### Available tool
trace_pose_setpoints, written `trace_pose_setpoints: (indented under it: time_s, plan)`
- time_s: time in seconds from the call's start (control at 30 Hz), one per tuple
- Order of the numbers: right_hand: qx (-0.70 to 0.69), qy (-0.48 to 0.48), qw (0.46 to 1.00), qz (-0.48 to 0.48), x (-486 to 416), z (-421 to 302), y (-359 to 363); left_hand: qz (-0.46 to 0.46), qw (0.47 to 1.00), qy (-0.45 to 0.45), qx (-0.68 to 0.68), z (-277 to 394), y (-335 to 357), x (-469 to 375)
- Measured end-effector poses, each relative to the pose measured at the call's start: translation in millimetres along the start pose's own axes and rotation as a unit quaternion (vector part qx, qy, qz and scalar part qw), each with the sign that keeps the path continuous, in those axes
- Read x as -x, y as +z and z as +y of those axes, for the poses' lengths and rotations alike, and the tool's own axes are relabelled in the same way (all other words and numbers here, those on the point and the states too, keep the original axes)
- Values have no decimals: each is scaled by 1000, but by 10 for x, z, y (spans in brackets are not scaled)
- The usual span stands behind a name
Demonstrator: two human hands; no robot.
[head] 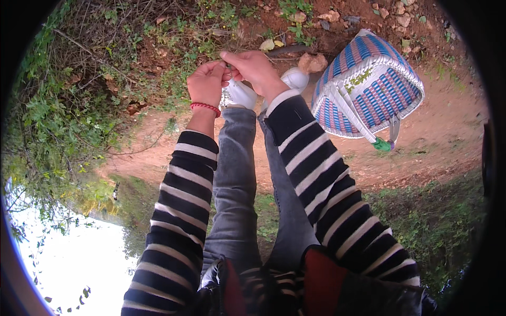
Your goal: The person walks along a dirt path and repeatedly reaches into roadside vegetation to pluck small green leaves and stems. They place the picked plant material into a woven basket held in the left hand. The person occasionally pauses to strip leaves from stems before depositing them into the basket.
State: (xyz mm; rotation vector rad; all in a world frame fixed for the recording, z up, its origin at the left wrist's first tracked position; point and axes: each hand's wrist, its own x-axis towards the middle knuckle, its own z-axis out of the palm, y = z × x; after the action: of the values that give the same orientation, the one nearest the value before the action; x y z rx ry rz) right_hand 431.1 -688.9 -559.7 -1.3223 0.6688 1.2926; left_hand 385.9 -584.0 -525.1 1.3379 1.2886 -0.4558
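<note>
My left hand (pixel 206 83), with a red braided bracelet at the wrist, has its thumb and fingers pinched together. A small dark-green bit, too small to name surely, shows at its fingertips. Touching or nearly touching it is my right hand (pixel 257 72), fingers curled and thumb extended; whether it grips anything is hidden. Both hands are above a white shoe (pixel 239 94) and low green plants (pixel 185 59). To the right, a woven basket (pixel 340 75) in blue, pink and white lies tilted, its opening facing me, with some small green leaves (pixel 359 80) inside.
White straps with a green tie (pixel 381 144) hang from the basket. A reddish stone (pixel 312 63) rests beside the other white shoe (pixel 295 79). Leafy bushes (pixel 59 110) and thin branches fill the left side. More stones (pixel 403 19) lie on reddish soil at the upper right.
</note>
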Motion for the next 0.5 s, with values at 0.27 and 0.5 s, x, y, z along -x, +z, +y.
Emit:
trace_pose_setpoints:
  time_s: [0.27, 0.5]
  plan:
    - [-274, 43, 959, -60, 140, 145, -152, 10, 982, -122, 146, -67, -111, 81]
    - [-422, 99, 892, -134, 352, 319, -139, -229, 897, -265, 271, -130, 13, -180]
